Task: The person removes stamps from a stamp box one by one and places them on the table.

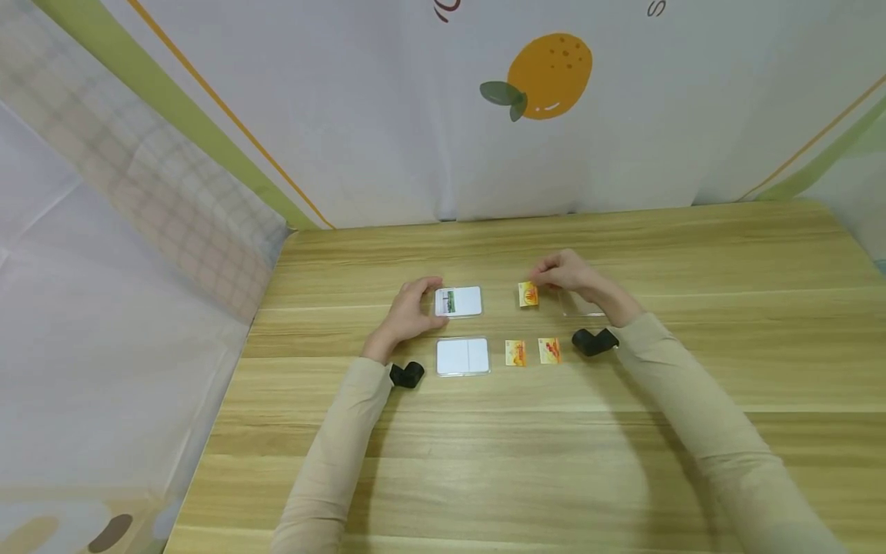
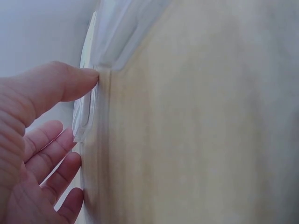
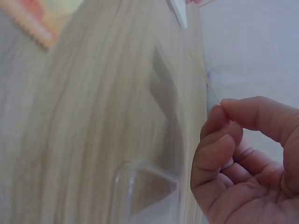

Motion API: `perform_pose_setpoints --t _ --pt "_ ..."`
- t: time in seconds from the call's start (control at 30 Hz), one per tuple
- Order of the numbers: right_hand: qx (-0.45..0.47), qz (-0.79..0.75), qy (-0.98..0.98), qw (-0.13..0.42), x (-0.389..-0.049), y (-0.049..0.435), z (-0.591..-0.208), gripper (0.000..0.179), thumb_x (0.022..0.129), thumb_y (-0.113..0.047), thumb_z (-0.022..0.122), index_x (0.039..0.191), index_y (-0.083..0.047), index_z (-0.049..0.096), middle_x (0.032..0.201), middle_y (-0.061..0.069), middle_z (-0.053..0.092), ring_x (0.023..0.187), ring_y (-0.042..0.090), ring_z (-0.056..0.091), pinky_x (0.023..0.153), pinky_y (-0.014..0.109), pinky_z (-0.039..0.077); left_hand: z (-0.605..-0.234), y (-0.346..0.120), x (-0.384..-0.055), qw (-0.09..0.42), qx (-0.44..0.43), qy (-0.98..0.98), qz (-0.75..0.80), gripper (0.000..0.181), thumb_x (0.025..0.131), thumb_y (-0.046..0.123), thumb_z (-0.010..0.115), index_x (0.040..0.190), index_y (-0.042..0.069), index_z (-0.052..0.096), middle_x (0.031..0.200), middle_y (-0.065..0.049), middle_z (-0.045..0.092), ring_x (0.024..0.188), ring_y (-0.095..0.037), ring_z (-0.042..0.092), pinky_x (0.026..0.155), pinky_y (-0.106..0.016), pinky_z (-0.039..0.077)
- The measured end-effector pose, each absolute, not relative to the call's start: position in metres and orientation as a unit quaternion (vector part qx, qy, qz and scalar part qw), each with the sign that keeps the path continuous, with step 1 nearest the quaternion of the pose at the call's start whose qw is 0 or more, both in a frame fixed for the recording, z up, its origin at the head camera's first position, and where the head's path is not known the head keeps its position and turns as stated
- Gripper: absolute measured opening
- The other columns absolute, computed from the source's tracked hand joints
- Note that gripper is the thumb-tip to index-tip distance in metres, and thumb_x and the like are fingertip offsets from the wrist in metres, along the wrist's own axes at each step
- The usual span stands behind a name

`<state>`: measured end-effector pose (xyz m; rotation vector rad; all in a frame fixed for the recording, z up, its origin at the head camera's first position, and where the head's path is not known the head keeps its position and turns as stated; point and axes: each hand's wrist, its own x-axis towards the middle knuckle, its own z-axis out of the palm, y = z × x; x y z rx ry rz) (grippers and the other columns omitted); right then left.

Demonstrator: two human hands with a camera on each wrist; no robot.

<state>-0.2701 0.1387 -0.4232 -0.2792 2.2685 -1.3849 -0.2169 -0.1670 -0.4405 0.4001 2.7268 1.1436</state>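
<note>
My left hand (image 1: 408,310) holds a small clear case (image 1: 469,301) with a white insert by its edges, thumb on the near side and index finger on the far side. A green and purple stamp (image 1: 449,301) sits in the left half of that case. Between thumb and fingertips, my right hand (image 1: 571,275) pinches an orange-yellow stamp (image 1: 528,294) by its upper edge, above the table; in the right wrist view the held stamp is a thin, edge-on sliver. A transparent lid (image 3: 122,196) lies under the right wrist, partly hidden by it in the head view.
A second clear case (image 1: 453,356) with a divided white insert lies nearer me. To its right are two more orange-yellow stamps, one (image 1: 515,353) beside the other (image 1: 550,351). The wooden table (image 1: 484,446) ends at a white curtain (image 1: 388,115) behind.
</note>
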Motion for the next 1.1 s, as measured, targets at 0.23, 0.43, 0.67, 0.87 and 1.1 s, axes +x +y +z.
perform_pose_setpoints --t 0.23,0.43,0.67,0.87,1.1 --pt "-0.102 -0.494 0.832 0.231 -0.2688 0.1409 -0.4221 0.018 0.090 -0.008 0.058 0.096 0.008 0.062 0.074 0.000 0.053 0.069 0.013 0.045 0.061 0.024 0.040 -0.4396 -0.1668 -0.2166 0.079 0.136 0.911 0.380 0.070 0.075 0.009 0.077 0.135 0.000 0.044 0.134 -0.013 0.050 0.122 -0.028 0.038 0.105 -0.041 0.031" --pt "-0.095 -0.483 0.840 0.226 -0.2680 0.1409 -0.4200 0.018 0.089 -0.007 0.059 0.097 0.009 0.062 0.078 0.000 0.056 0.072 0.013 0.046 0.061 0.024 0.042 -0.4400 -0.1668 -0.2162 0.078 0.135 0.912 0.379 0.070 0.075 0.009 0.077 0.136 0.001 0.044 0.134 -0.013 0.050 0.121 -0.028 0.039 0.104 -0.041 0.031" --pt "-0.098 -0.439 0.871 0.198 -0.2696 0.1394 -0.4208 0.015 0.087 -0.005 0.059 0.093 0.008 0.063 0.085 0.007 0.060 0.077 0.016 0.047 0.067 0.026 0.040 -0.4400 -0.1669 -0.2165 0.076 0.138 0.912 0.380 0.070 0.074 0.009 0.077 0.136 0.001 0.044 0.134 -0.013 0.050 0.121 -0.028 0.039 0.104 -0.042 0.032" --pt "-0.131 -0.357 0.912 0.153 -0.2720 0.1353 -0.4216 0.010 0.083 -0.001 0.060 0.086 0.006 0.066 0.080 0.012 0.065 0.070 0.017 0.053 0.061 0.024 0.044 -0.4395 -0.1670 -0.2164 0.075 0.138 0.912 0.378 0.071 0.074 0.009 0.077 0.136 0.001 0.044 0.134 -0.013 0.050 0.121 -0.028 0.039 0.104 -0.041 0.032" --pt "-0.157 -0.293 0.936 0.112 -0.2709 0.1310 -0.4224 0.009 0.080 0.003 0.057 0.077 0.003 0.066 0.074 0.011 0.063 0.069 0.022 0.053 0.069 0.036 0.047 -0.4408 -0.1667 -0.2170 0.073 0.139 0.913 0.377 0.070 0.074 0.010 0.077 0.135 0.000 0.044 0.134 -0.013 0.050 0.121 -0.028 0.039 0.104 -0.041 0.031"
